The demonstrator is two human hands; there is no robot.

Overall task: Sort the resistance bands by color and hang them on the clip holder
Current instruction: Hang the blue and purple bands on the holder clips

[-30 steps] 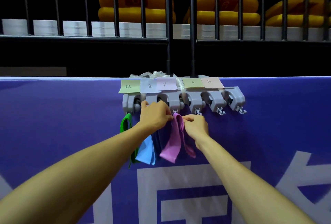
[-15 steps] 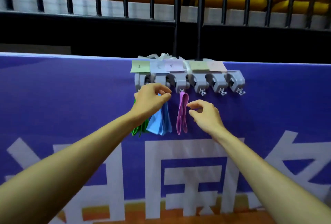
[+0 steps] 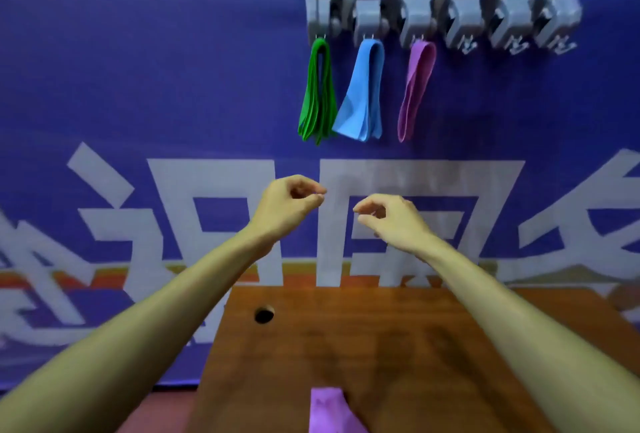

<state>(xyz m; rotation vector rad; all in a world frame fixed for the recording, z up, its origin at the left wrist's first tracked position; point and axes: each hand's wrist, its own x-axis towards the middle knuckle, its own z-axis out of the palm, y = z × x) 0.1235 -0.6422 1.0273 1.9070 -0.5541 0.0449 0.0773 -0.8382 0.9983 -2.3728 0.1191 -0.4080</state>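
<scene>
Left hand [image 3: 287,207] and right hand [image 3: 391,221] are hovering loosely curled, empty. The loose purple band [image 3: 327,410] at six o'clock is lying limp, probably light and stretchy — pinching one end looks best.

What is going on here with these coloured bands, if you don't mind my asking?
A person is sorting resistance bands by colour onto a clip holder on a purple banner. Green bands, blue bands and a purple band hang from its first three clips; the other three hold nothing. The left hand and right hand hover loosely curled and empty above the table, where a second purple band lies at the near edge.
</scene>
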